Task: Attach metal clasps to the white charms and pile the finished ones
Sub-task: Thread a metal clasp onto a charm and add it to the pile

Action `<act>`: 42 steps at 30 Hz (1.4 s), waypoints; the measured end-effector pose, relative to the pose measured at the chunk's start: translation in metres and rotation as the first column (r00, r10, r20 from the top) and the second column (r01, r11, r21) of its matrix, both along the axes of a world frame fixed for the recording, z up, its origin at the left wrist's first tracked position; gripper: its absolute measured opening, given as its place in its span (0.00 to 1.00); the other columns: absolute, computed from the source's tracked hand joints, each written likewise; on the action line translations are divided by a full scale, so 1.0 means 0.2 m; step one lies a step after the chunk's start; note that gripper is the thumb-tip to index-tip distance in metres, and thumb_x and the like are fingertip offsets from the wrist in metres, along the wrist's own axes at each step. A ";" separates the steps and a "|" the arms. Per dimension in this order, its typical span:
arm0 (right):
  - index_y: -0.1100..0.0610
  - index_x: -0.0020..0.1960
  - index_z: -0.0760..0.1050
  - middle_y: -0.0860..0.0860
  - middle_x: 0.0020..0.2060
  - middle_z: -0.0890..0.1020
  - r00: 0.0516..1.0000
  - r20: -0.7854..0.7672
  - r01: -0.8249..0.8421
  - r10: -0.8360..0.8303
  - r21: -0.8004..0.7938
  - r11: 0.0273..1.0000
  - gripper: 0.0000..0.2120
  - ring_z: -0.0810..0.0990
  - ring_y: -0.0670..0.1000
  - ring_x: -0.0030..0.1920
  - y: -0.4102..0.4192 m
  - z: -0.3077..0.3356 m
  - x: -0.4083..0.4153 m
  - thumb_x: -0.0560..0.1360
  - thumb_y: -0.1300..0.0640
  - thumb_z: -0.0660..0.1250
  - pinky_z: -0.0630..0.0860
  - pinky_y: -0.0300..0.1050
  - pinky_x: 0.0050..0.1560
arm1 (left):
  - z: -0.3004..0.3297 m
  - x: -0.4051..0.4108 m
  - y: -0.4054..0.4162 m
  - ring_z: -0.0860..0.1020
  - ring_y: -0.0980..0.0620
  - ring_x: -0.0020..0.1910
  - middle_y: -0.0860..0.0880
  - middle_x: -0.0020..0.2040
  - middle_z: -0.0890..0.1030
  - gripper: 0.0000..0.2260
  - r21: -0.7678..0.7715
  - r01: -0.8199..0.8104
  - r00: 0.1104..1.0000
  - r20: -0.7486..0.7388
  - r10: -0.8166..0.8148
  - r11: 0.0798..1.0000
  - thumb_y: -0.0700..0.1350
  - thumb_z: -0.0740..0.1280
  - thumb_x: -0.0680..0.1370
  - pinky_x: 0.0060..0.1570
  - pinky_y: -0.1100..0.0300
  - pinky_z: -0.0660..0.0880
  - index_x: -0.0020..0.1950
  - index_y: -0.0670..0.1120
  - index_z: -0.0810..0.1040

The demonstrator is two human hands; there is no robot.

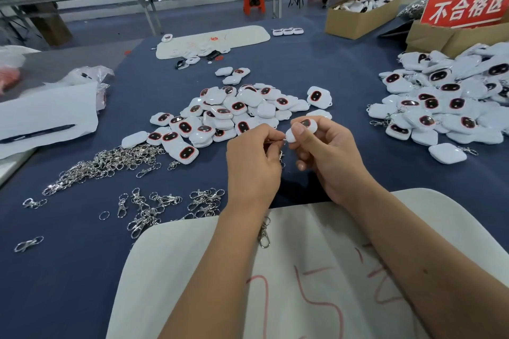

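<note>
Your right hand (325, 151) pinches a white charm (301, 129) between thumb and fingers, just above the blue table (344, 69). Your left hand (253, 157) meets it at nine o'clock, fingers curled around a metal clasp (281, 155) that hangs down beside the palm; its ring end touches the charm's edge. A loose clasp (264, 234) lies at six o'clock on the white mat (316, 270) under your forearms. At twelve o'clock sits the charm heap (228, 115), without clasps as far as shows. At nine o'clock the clasp heap (110, 162) spreads out. At two o'clock lies the done pile (446, 102), clasps showing on some, before a red sign (468, 5).
</note>
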State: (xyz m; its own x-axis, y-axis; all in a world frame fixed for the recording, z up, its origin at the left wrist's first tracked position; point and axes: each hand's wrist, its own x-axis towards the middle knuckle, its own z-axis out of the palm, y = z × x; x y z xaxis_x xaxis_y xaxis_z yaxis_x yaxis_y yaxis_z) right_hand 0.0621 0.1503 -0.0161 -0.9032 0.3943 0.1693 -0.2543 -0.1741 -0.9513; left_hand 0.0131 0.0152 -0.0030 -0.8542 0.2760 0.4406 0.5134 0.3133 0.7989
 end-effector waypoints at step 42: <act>0.47 0.68 0.80 0.47 0.62 0.83 0.795 0.123 0.142 -0.594 0.914 0.380 0.19 0.73 0.56 0.63 0.06 0.00 -0.03 0.80 0.62 0.64 0.70 0.51 0.64 | 0.01 -0.15 0.05 0.77 0.48 0.60 0.53 0.53 0.83 0.18 -0.398 -0.072 0.997 -0.001 0.079 0.915 0.34 0.60 0.77 0.57 0.50 0.75 0.56 0.52 0.82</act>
State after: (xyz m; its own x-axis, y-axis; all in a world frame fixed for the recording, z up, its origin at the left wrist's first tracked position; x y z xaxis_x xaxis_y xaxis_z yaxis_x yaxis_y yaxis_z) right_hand 0.0561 0.1632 -0.0158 -0.7619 0.5663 0.3143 0.3341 0.7594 -0.5584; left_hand -0.0175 0.0252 -0.0011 -0.8850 0.3601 0.2950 0.4646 0.6438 0.6080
